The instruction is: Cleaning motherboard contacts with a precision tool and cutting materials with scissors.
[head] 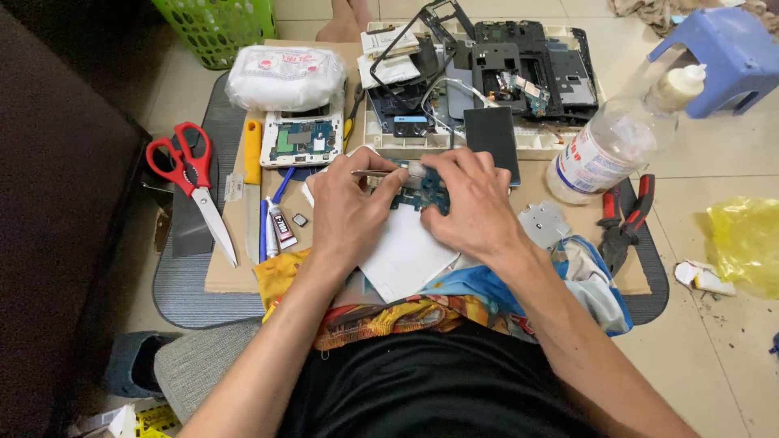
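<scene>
My left hand holds thin metal tweezers, their tips pointing right onto a small blue circuit board. My right hand presses down on that board from the right, fingers curled over its top edge. The board rests on a white sheet laid over a cardboard work surface. Both hands nearly touch above the board, and much of it is hidden under the fingers.
Red-handled scissors, a glue tube and a phone chassis lie left. A white tray with dismantled phone parts sits behind. A clear bottle, red pliers, metal plate, blue stool, green basket.
</scene>
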